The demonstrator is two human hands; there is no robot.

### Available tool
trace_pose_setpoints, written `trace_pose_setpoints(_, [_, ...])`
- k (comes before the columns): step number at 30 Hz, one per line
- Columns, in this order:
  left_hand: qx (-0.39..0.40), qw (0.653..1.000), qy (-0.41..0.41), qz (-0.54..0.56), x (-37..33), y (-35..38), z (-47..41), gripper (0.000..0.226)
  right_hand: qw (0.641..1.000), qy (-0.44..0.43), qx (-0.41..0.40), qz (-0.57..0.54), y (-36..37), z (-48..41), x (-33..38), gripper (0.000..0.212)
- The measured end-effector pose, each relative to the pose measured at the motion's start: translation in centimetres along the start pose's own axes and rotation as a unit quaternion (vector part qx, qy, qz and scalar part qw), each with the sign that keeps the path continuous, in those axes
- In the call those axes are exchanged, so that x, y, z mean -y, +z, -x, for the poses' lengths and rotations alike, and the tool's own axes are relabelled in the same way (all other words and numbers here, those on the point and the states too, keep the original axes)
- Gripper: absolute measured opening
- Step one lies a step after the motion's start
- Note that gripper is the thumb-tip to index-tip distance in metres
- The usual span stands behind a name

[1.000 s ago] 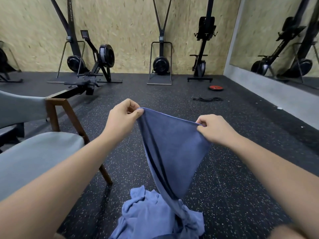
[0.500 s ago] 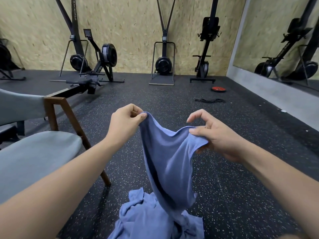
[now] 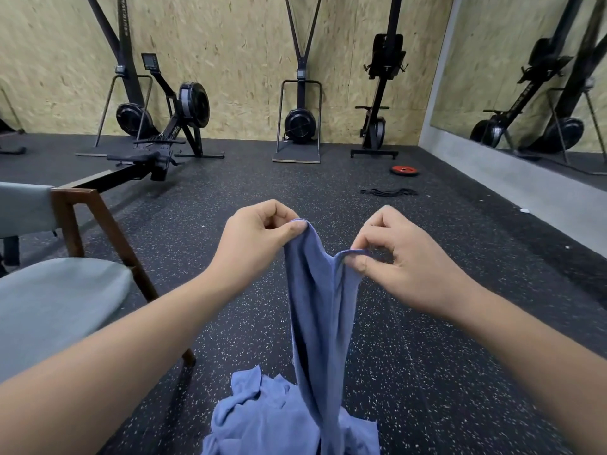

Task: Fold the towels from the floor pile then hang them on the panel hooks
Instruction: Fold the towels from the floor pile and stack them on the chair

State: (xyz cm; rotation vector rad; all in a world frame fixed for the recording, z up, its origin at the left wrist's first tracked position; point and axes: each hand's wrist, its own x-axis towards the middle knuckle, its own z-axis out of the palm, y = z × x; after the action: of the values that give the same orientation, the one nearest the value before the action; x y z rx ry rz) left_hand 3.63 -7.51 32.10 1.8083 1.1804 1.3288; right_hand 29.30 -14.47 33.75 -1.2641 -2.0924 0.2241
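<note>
A blue towel point(image 3: 320, 310) hangs in front of me in a narrow, slack drape. My left hand point(image 3: 253, 244) pinches its top left corner between thumb and curled fingers. My right hand point(image 3: 404, 261) pinches the top edge a short way to the right, thumb against forefinger. The towel's lower end reaches the crumpled pile of blue towels point(image 3: 262, 418) on the black speckled floor. No panel or hooks are in view.
A grey cushioned chair point(image 3: 56, 297) with wooden legs stands close on my left. Rowing and ski machines point(image 3: 184, 110) line the far chipboard wall. A red weight plate point(image 3: 404, 170) and a black band point(image 3: 389, 192) lie on the floor; a mirror covers the right wall.
My right hand has slid left along the top edge toward my left hand. The towel, held stretched taut a second ago, now sags in a narrow fold between them.
</note>
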Motion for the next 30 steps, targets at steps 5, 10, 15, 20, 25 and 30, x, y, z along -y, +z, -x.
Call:
trace_pose_setpoints(5, [0.04,0.999,-0.014,0.032,-1.1,1.2,0.9,0.006,0.999,-0.039,-0.004,-0.02,1.3,0.0,0.4,0.009])
trace_pose_setpoints(10, [0.079,0.995,-0.001,0.054,-1.6,1.7,2.0,0.006,0.992,-0.014,-0.047,-0.12,2.1,-0.4,0.4,0.008])
trace_pose_setpoints(15, [0.074,0.995,0.05,0.04,-2.3,1.7,2.9,0.008,0.986,0.015,-0.072,-0.153,2.7,-0.6,0.0,0.013])
trace_pose_setpoints(20, [0.074,0.993,0.087,0.0,-2.1,1.9,3.4,0.018,0.984,0.034,-0.088,-0.15,2.9,-0.9,-0.2,0.016])
trace_pose_setpoints(25, [0.062,0.994,0.083,0.023,-2.3,1.9,3.5,0.009,0.985,0.041,-0.093,-0.141,2.8,-0.7,0.4,0.018])
trace_pose_setpoints(30, [0.066,0.991,0.118,-0.016,-2.9,1.6,3.7,0.013,0.986,0.036,-0.098,-0.128,2.8,-0.5,0.9,0.022])
